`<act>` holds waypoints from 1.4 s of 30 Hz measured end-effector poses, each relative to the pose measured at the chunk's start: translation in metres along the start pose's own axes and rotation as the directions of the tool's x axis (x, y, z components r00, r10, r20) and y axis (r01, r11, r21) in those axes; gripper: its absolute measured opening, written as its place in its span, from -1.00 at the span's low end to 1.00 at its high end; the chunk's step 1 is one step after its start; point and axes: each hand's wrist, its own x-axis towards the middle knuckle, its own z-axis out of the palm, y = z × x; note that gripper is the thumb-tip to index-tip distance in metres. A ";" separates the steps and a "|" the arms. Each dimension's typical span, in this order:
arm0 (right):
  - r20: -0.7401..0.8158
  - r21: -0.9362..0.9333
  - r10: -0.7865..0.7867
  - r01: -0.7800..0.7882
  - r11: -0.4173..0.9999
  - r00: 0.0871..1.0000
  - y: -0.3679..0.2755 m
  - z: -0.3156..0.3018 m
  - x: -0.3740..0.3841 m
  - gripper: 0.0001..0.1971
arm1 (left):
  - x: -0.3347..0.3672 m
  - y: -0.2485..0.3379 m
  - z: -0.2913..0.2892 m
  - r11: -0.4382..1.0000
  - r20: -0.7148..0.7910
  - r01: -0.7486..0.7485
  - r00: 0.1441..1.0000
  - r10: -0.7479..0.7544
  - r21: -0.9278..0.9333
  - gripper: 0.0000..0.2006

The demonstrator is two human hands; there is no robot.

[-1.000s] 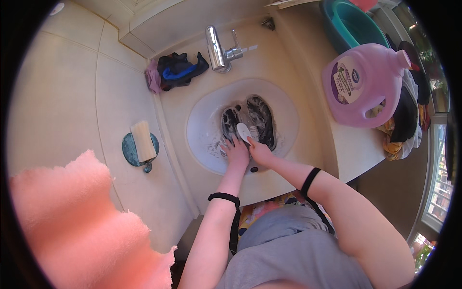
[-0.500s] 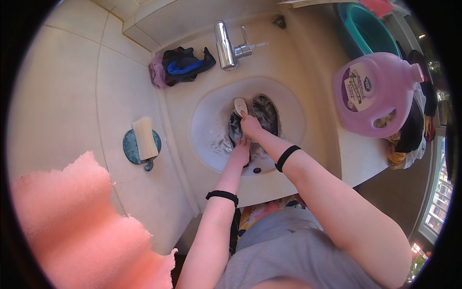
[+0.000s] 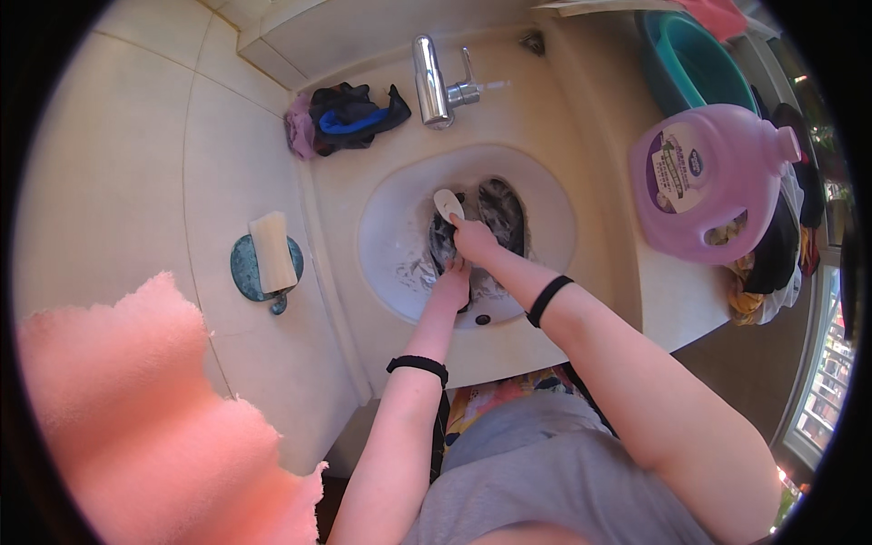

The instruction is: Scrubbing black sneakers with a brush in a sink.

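Note:
In the white washbasin (image 3: 381,213) lie two dark shoes wet with whitish suds. My right hand (image 3: 475,242) is closed round a white scrubbing brush (image 3: 447,204), which lies against the far part of the left shoe (image 3: 440,240). On the nearer part of that same shoe is my left hand (image 3: 450,283), its fingers bent over the shoe and holding it down. The right shoe (image 3: 501,214) lies beside it, untouched. My hands and the brush hide part of the left shoe, and the bristles are out of sight.
Behind the basin stands a chrome tap (image 3: 433,86), with dark and purple cloths (image 3: 350,118) to its left. A soap bar (image 3: 272,254) on a green dish hangs at the left wall, above a pink towel (image 3: 145,409). Rightward are a purple jug (image 3: 708,182) and green basins (image 3: 695,64).
The brush has shifted slightly and its far end now slants more to the left. My left hand still rests on the shoe. The whole view has moved a little.

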 end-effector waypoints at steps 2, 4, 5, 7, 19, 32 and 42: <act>-0.027 0.042 -0.022 0.023 0.999 0.999 0.002 0.000 -0.030 -0.61 | -0.007 -0.008 -0.003 0.998 0.049 0.060 0.997 -0.058 -0.020 -0.37; -0.048 0.094 0.026 -0.021 0.995 0.999 0.025 -0.001 -0.051 -0.61 | -0.007 -0.006 -0.001 0.998 0.020 0.045 0.999 -0.044 -0.036 -0.35; -0.059 0.151 0.072 -0.062 0.987 0.996 0.031 0.003 -0.053 -0.61 | -0.007 -0.007 0.000 0.998 -0.004 0.037 0.999 -0.038 -0.051 -0.32; -0.114 0.148 0.087 -0.069 0.987 0.990 0.030 0.003 -0.035 -0.62 | 0.000 0.002 -0.005 1.000 0.015 0.012 1.000 -0.011 -0.029 -0.35; 0.103 -0.251 -0.242 0.261 0.932 0.965 0.003 -0.017 -0.044 -0.58 | -0.006 -0.002 0.005 1.000 0.041 0.007 0.999 -0.007 -0.022 -0.41; 0.002 0.288 0.274 -0.263 0.921 0.962 0.016 0.018 -0.070 -0.57 | -0.001 -0.006 0.012 0.994 -0.048 0.060 0.997 -0.064 -0.088 -0.40; -0.048 0.094 0.018 -0.013 0.995 0.999 0.031 0.018 -0.064 -0.59 | -0.006 -0.004 0.000 0.992 -0.004 0.081 0.997 -0.082 -0.097 -0.39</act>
